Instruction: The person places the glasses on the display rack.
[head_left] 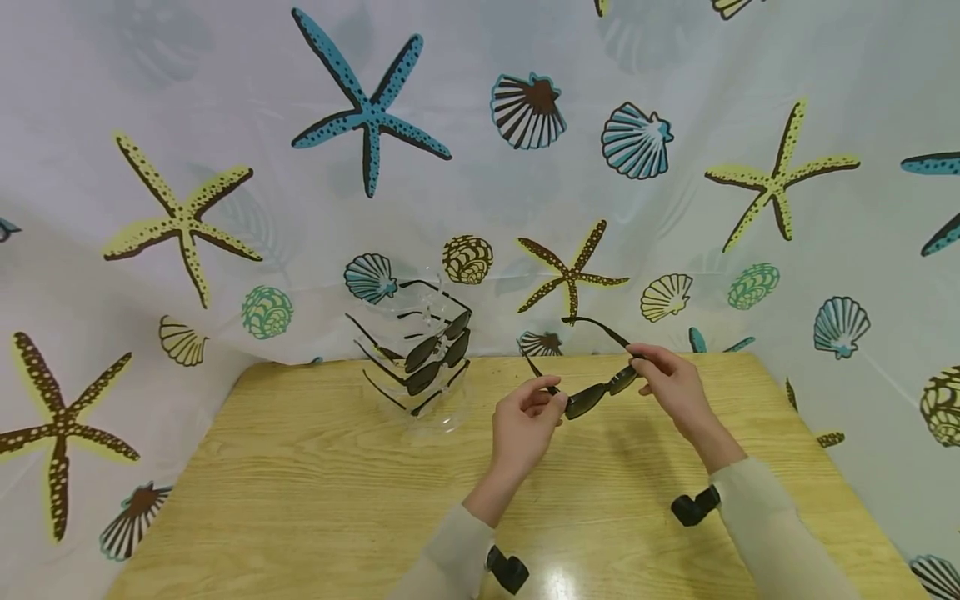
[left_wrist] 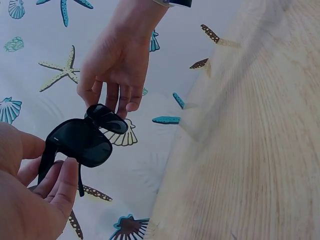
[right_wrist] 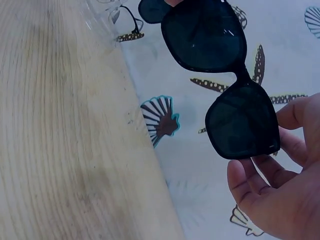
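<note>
Both hands hold one pair of black sunglasses [head_left: 587, 402] above the table, its temples unfolded and pointing away. My left hand [head_left: 525, 421] pinches the frame at the left hinge, thumb on one side and fingers on the other. At the opposite hinge my right hand [head_left: 675, 390] grips the frame between thumb and fingers. Dark lenses [right_wrist: 242, 122] fill the right wrist view, and the left wrist view shows the same sunglasses [left_wrist: 80, 142] from the side. Left of the hands, a clear display stand [head_left: 442, 421] carries several glasses [head_left: 423, 377] stacked one above another.
The wooden table [head_left: 315, 492] extends around the stand and under both forearms. Behind it hangs a white cloth [head_left: 465, 200] printed with starfish and shells, reaching the table's back edge and along both sides. A small black camera [head_left: 693, 507] sits at the right wrist.
</note>
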